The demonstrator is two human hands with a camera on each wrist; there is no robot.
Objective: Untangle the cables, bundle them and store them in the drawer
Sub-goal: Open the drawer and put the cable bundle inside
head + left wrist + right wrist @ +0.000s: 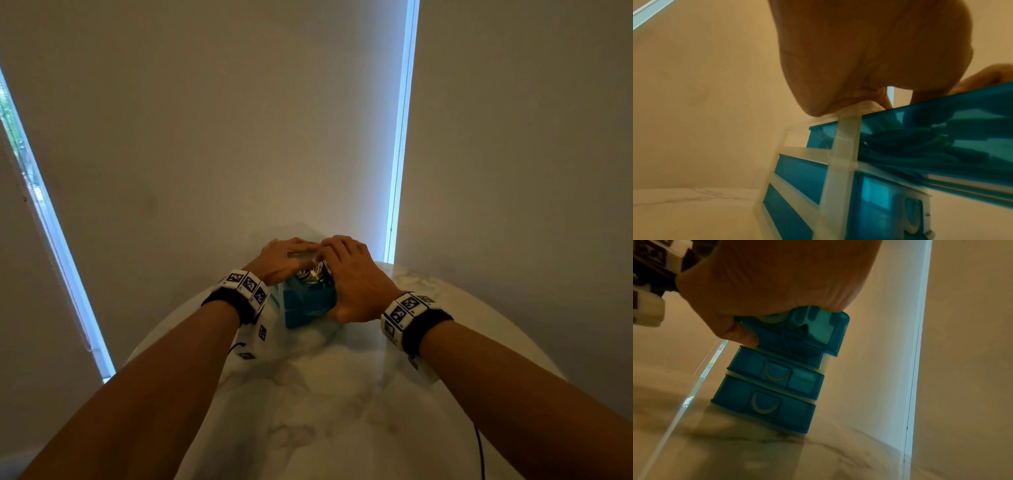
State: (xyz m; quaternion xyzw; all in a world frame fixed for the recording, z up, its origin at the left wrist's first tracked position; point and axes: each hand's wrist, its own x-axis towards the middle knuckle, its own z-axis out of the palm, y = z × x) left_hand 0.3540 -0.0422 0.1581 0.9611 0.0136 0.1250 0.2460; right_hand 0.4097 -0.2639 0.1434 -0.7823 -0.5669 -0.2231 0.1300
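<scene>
Up top, both hands' fingers curl over the open top drawer (797, 335), marble table (325, 411) bare around it.

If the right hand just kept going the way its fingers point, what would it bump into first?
Most likely the left hand. The right hand lies over the open top drawer of the blue drawer unit, fingers pointing forward and left, nearly touching the other hand's fingertips. Depth is hard to judge; the cables lie just beneath.
</scene>
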